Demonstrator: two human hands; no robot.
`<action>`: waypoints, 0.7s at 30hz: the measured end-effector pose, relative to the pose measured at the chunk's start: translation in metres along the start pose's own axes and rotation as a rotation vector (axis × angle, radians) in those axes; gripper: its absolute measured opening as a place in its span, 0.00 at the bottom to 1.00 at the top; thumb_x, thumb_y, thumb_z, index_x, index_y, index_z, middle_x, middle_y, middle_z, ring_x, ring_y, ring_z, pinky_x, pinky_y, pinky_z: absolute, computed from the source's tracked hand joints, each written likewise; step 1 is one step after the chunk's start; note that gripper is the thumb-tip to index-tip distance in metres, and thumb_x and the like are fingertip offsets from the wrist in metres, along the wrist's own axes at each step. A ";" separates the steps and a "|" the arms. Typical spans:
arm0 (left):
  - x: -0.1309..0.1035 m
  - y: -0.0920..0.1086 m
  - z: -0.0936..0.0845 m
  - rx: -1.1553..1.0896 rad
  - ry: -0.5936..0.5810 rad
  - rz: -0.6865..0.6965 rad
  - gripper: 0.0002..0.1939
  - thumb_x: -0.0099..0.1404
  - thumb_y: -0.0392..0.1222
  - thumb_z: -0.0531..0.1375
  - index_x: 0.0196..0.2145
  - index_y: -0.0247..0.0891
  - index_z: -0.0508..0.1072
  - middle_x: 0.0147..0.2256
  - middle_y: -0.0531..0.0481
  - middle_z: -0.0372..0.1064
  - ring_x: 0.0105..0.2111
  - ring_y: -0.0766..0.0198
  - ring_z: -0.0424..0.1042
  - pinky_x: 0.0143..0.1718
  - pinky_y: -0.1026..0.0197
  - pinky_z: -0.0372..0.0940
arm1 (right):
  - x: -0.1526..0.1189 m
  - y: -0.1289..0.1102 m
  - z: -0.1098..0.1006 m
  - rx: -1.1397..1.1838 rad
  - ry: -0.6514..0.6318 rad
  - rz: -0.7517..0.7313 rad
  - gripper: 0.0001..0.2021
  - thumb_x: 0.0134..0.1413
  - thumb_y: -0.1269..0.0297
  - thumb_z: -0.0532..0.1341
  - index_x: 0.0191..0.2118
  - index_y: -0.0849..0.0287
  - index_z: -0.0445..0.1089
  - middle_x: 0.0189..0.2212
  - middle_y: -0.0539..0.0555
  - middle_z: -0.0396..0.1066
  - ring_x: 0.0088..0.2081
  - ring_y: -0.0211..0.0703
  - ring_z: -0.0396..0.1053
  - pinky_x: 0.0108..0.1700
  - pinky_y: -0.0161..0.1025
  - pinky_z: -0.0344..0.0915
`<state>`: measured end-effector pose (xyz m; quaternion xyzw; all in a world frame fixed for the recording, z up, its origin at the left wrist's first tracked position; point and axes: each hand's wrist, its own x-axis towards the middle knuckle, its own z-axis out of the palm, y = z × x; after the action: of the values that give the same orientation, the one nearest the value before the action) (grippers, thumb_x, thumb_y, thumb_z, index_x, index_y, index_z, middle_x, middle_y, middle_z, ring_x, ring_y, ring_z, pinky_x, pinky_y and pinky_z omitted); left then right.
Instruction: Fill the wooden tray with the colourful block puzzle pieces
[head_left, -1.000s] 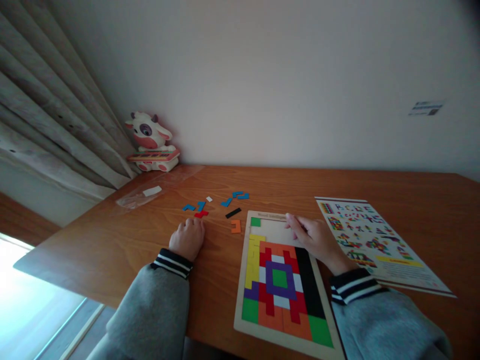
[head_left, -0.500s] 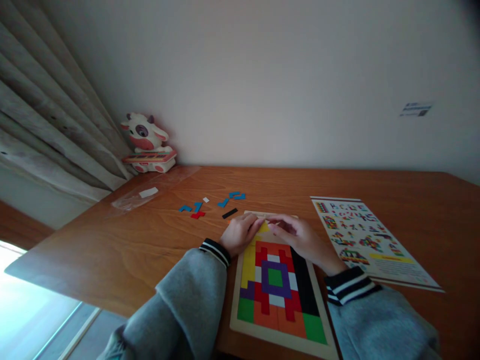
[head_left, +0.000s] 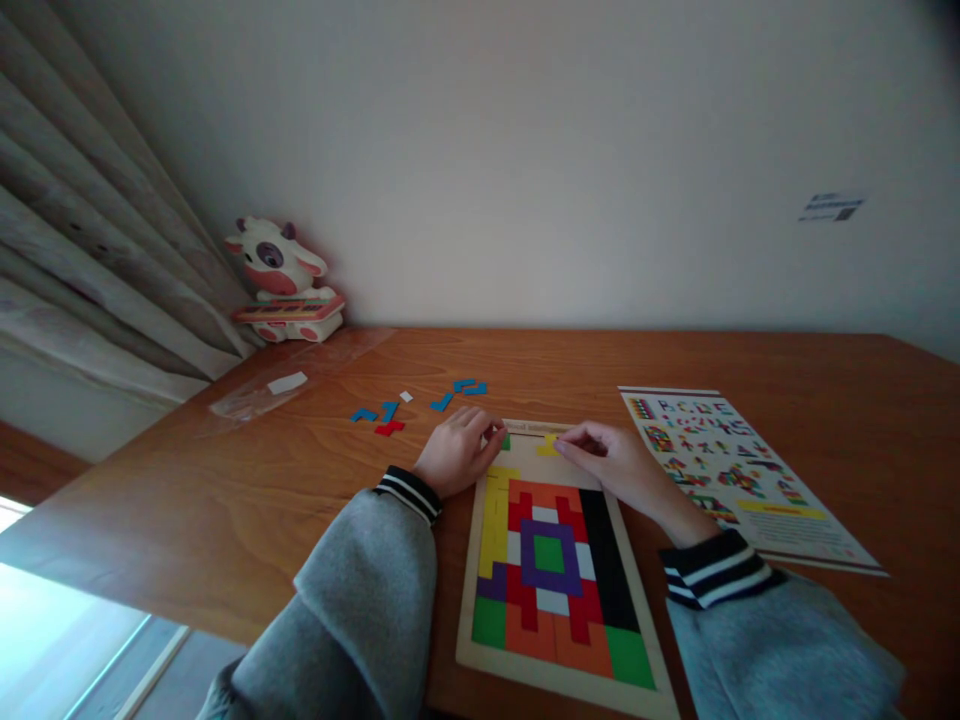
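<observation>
A wooden puzzle board (head_left: 562,683) lies before me, filled in its lower part with colored flat blocks around a purple ring (head_left: 529,553). At the bare upper part, my right hand (head_left: 604,458) pinches a yellow puzzle piece (head_left: 548,446) between thumb and fingers. My left hand (head_left: 459,455) is at the board's top left corner with its fingers curled together. A green piece (head_left: 505,442) shows right beside those fingertips; whether they grip it is hidden. Yellow pieces (head_left: 496,520) run down the left side, black ones (head_left: 606,560) down the right.
Loose blue pieces (head_left: 442,402), a red piece (head_left: 389,428) and a white piece (head_left: 406,397) lie left of the board. A printed pattern sheet (head_left: 739,470) is at the right. Farther back are a clear plastic bag (head_left: 247,402) and a toy cow with keyboard (head_left: 285,280).
My hands have moved apart, the left one leftward and the right one slightly right. The yellow piece and a green piece now show between them. The loose black piece is no longer visible.
</observation>
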<state>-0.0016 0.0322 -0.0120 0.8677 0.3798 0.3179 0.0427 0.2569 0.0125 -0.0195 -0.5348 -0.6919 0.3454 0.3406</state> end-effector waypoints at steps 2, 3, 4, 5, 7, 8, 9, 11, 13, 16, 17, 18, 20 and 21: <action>-0.002 -0.012 -0.008 0.049 0.017 -0.006 0.07 0.72 0.41 0.54 0.39 0.38 0.69 0.35 0.47 0.71 0.37 0.60 0.70 0.42 0.58 0.65 | 0.000 0.002 0.000 -0.032 0.052 0.019 0.12 0.56 0.53 0.62 0.36 0.56 0.76 0.36 0.55 0.79 0.35 0.46 0.75 0.37 0.41 0.68; -0.004 -0.018 -0.011 0.070 0.030 -0.021 0.06 0.72 0.40 0.54 0.39 0.38 0.70 0.35 0.47 0.71 0.38 0.60 0.69 0.42 0.58 0.65 | 0.000 0.003 0.001 -0.042 0.082 0.033 0.12 0.56 0.54 0.62 0.36 0.56 0.76 0.35 0.56 0.79 0.36 0.47 0.75 0.38 0.42 0.69; -0.005 -0.024 -0.014 0.084 0.044 -0.040 0.05 0.71 0.39 0.54 0.39 0.38 0.70 0.35 0.47 0.70 0.37 0.60 0.69 0.41 0.58 0.65 | 0.000 0.003 0.002 -0.049 0.108 0.046 0.12 0.55 0.54 0.63 0.38 0.56 0.76 0.35 0.56 0.79 0.36 0.47 0.76 0.38 0.42 0.69; -0.007 -0.029 -0.016 0.092 0.058 -0.059 0.05 0.71 0.39 0.55 0.39 0.38 0.70 0.35 0.48 0.70 0.37 0.60 0.69 0.41 0.58 0.65 | 0.000 0.002 0.004 -0.058 0.124 0.053 0.12 0.55 0.55 0.63 0.39 0.57 0.76 0.35 0.56 0.79 0.35 0.47 0.76 0.38 0.42 0.69; -0.010 -0.036 -0.016 0.087 0.069 -0.090 0.05 0.70 0.38 0.55 0.40 0.38 0.70 0.34 0.48 0.70 0.36 0.60 0.69 0.40 0.58 0.65 | -0.001 -0.001 0.007 -0.085 0.126 0.035 0.11 0.55 0.56 0.63 0.39 0.57 0.76 0.35 0.56 0.80 0.35 0.47 0.76 0.38 0.42 0.69; -0.010 -0.037 -0.015 0.076 0.062 -0.093 0.05 0.70 0.38 0.55 0.40 0.38 0.70 0.34 0.48 0.70 0.36 0.60 0.69 0.40 0.58 0.65 | -0.002 -0.004 0.009 -0.096 0.112 0.013 0.11 0.55 0.57 0.63 0.39 0.56 0.77 0.35 0.56 0.80 0.36 0.46 0.76 0.38 0.42 0.69; -0.011 -0.036 -0.014 0.059 0.043 -0.085 0.05 0.70 0.39 0.55 0.40 0.38 0.70 0.35 0.48 0.70 0.37 0.59 0.69 0.40 0.58 0.65 | -0.002 -0.007 0.011 -0.103 0.088 -0.008 0.10 0.56 0.58 0.62 0.38 0.56 0.77 0.35 0.56 0.80 0.36 0.46 0.76 0.38 0.42 0.69; -0.011 -0.031 -0.012 0.022 -0.013 -0.040 0.06 0.71 0.39 0.54 0.40 0.38 0.70 0.37 0.46 0.71 0.39 0.59 0.70 0.43 0.56 0.66 | -0.004 -0.012 0.015 -0.108 0.036 -0.029 0.10 0.56 0.59 0.62 0.38 0.57 0.77 0.35 0.56 0.80 0.35 0.46 0.75 0.37 0.41 0.69; -0.010 -0.024 -0.010 -0.008 -0.075 0.019 0.06 0.71 0.39 0.54 0.41 0.38 0.70 0.39 0.45 0.71 0.41 0.58 0.70 0.45 0.55 0.66 | -0.005 -0.014 0.019 -0.115 -0.012 -0.039 0.12 0.57 0.59 0.61 0.42 0.57 0.77 0.35 0.56 0.80 0.33 0.44 0.75 0.35 0.40 0.69; -0.009 -0.016 -0.009 -0.022 -0.137 0.075 0.07 0.70 0.39 0.54 0.43 0.37 0.70 0.38 0.45 0.70 0.41 0.57 0.69 0.46 0.55 0.65 | -0.006 -0.013 0.022 -0.158 -0.050 -0.081 0.13 0.58 0.61 0.60 0.47 0.57 0.76 0.35 0.55 0.79 0.32 0.43 0.74 0.35 0.40 0.69; -0.009 -0.014 -0.009 -0.021 -0.148 0.086 0.07 0.70 0.39 0.54 0.43 0.37 0.70 0.37 0.45 0.70 0.40 0.58 0.68 0.45 0.55 0.65 | -0.006 -0.012 0.022 -0.178 -0.056 -0.102 0.13 0.58 0.62 0.60 0.47 0.57 0.76 0.35 0.55 0.79 0.32 0.43 0.74 0.36 0.40 0.69; -0.009 -0.013 -0.009 -0.020 -0.157 0.095 0.08 0.70 0.39 0.54 0.43 0.37 0.70 0.37 0.45 0.70 0.40 0.58 0.68 0.45 0.55 0.65 | -0.006 -0.011 0.022 -0.198 -0.059 -0.123 0.13 0.58 0.62 0.60 0.46 0.58 0.76 0.35 0.55 0.78 0.32 0.43 0.74 0.36 0.40 0.69; -0.009 -0.012 -0.008 -0.020 -0.167 0.111 0.08 0.70 0.39 0.54 0.42 0.37 0.71 0.36 0.46 0.69 0.39 0.58 0.68 0.44 0.56 0.65 | -0.006 -0.010 0.023 -0.219 -0.065 -0.158 0.11 0.58 0.62 0.61 0.43 0.58 0.77 0.36 0.56 0.77 0.34 0.43 0.73 0.37 0.40 0.69; -0.009 -0.012 -0.008 -0.022 -0.172 0.117 0.08 0.70 0.40 0.54 0.42 0.37 0.71 0.36 0.46 0.69 0.39 0.58 0.68 0.44 0.56 0.65 | -0.006 -0.010 0.023 -0.218 -0.070 -0.168 0.10 0.58 0.61 0.61 0.42 0.57 0.78 0.37 0.56 0.77 0.34 0.43 0.73 0.37 0.40 0.70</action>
<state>-0.0184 0.0333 -0.0141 0.9119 0.3201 0.2484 0.0659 0.2336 0.0019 -0.0239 -0.4962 -0.7793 0.2567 0.2839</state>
